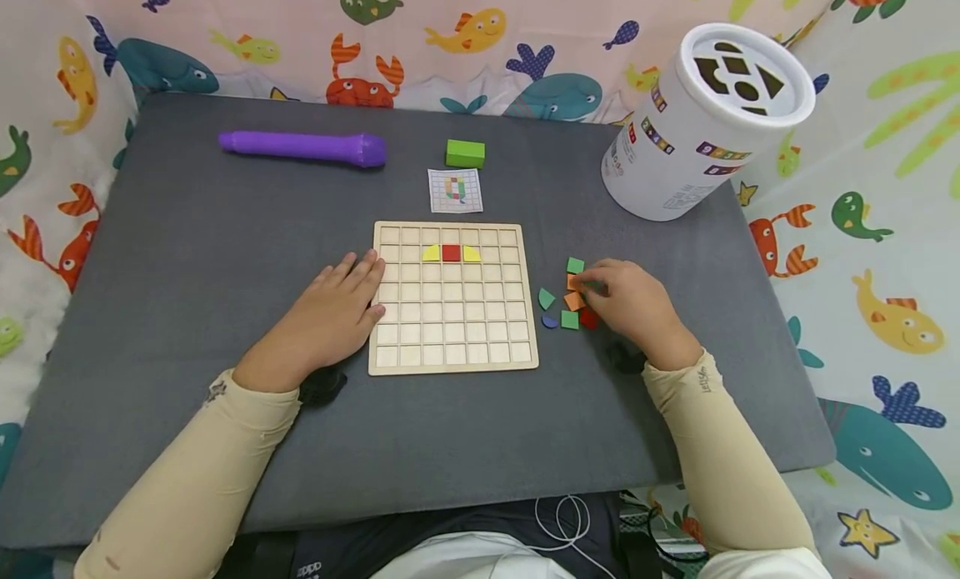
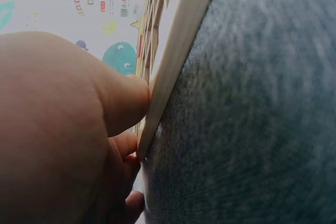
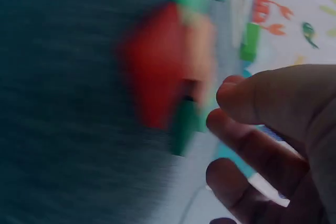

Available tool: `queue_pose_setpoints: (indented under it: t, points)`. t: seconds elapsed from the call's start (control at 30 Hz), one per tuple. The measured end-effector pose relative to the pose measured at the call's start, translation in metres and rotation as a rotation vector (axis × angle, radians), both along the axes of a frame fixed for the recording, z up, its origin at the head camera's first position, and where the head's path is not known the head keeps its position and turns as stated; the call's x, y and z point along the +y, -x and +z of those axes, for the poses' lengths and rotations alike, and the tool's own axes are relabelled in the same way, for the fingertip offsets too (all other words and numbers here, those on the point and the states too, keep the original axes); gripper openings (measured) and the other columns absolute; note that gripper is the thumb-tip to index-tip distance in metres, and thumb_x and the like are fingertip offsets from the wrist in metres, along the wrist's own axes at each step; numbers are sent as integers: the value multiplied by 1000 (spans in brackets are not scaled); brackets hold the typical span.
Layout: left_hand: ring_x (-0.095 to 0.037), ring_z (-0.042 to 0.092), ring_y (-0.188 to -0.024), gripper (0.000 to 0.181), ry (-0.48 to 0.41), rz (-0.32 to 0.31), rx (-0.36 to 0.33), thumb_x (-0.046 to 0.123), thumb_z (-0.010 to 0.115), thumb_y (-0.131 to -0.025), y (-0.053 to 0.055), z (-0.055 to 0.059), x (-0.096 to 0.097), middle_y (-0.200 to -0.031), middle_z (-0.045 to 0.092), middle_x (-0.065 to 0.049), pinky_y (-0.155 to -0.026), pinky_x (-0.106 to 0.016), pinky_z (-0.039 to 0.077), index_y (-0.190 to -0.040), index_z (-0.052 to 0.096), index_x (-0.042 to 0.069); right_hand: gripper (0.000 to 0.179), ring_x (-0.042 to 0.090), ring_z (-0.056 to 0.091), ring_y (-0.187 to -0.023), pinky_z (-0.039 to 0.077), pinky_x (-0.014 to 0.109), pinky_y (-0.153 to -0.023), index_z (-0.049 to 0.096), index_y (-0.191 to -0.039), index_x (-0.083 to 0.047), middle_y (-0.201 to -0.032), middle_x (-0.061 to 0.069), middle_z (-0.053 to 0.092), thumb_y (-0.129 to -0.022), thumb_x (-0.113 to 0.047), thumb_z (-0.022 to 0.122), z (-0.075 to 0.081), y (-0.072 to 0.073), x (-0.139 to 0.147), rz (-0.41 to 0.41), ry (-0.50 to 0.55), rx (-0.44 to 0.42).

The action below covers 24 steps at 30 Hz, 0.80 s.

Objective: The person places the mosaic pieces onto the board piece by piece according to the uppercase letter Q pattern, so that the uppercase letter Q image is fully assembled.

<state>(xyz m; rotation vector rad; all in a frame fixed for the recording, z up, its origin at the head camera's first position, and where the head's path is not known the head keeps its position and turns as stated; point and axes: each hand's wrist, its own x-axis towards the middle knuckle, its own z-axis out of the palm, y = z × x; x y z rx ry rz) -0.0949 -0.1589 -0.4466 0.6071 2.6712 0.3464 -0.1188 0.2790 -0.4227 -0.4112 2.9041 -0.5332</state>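
Observation:
A wooden grid board (image 1: 453, 367) lies flat on the table. In its upper rows sit a red square (image 1: 451, 253) with a yellow piece (image 1: 431, 253) on its left and another yellow piece (image 1: 471, 253) on its right. My left hand (image 1: 330, 316) rests against the board's left edge, fingers extended, thumb at the side in the left wrist view. Right of the board, my right hand (image 1: 633, 304) is over a small group of pieces, fingertips at an orange square (image 1: 573, 282). The right wrist view shows its fingers bent, nothing visible between thumb and forefinger; a red piece (image 3: 155, 66) is blurred nearby.
Green pieces (image 1: 570, 320) and a blue piece (image 1: 550, 321) lie beside the board. Behind it are a pattern card (image 1: 455, 192), a green block (image 1: 465, 153) and a purple stick (image 1: 300, 147). A white tub (image 1: 667, 162) with shaped lid holes stands back right.

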Motion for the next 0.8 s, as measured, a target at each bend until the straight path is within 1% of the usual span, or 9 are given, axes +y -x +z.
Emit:
queue_pose_setpoints:
  t: [0.03, 0.1, 0.23, 0.33, 0.43, 0.57, 0.8]
  points:
    - [-41, 2, -162, 69, -1, 1, -1, 34, 39, -117, 0, 0, 0, -178, 5, -16, -128, -60, 7, -171, 11, 2, 23, 33, 67, -108, 57, 51, -86, 83, -121, -8, -122, 13, 74, -102, -9, 70, -5, -1, 0, 21, -8, 16]
    - [-41, 2, -162, 69, -4, 3, -1, 34, 39, -117, 0, 0, 0, -178, 5, -16, -128, -60, 7, -171, 11, 3, 22, 35, 67, -112, 58, 53, -87, 84, -119, -9, -123, 14, 74, -100, -7, 72, -11, -3, 0, 42, -19, 52]
    - [-41, 3, -162, 69, -5, 2, 4, 34, 40, -117, 0, -1, 0, -178, 6, -16, -128, -60, 7, -171, 11, 2, 20, 36, 68, -110, 59, 53, -84, 85, -114, -10, -121, 13, 75, -97, -5, 76, -15, -3, -3, 42, -41, 116]
    - [-42, 4, -162, 69, -5, -1, 11, 33, 40, -116, 0, -1, 0, -177, 7, -16, -128, -60, 7, -171, 12, 2, 19, 37, 68, -110, 59, 54, -84, 86, -111, -9, -121, 12, 75, -95, -4, 75, -14, -1, -5, 45, -64, 124]
    - [-42, 5, -162, 69, -4, -6, 18, 33, 41, -116, 0, -1, 0, -177, 8, -17, -128, -60, 8, -170, 13, 2, 19, 36, 67, -111, 59, 54, -85, 86, -109, -10, -121, 11, 76, -94, -5, 76, -12, 0, -6, 41, -90, 113]
    - [-42, 5, -162, 69, 0, -10, 22, 33, 41, -116, 1, -1, 0, -177, 8, -17, -128, -60, 8, -170, 13, 1, 16, 34, 68, -110, 60, 52, -81, 87, -108, -12, -121, 9, 76, -95, -8, 78, -11, 1, -7, 31, -109, 107]
    - [-42, 5, -162, 69, 5, -5, 22, 34, 40, -116, 0, -2, -1, -177, 8, -17, -128, -59, 8, -171, 13, 2, 14, 32, 71, -102, 59, 52, -72, 87, -106, -13, -115, 7, 78, -94, -11, 81, -11, 0, -9, 52, -109, 145]
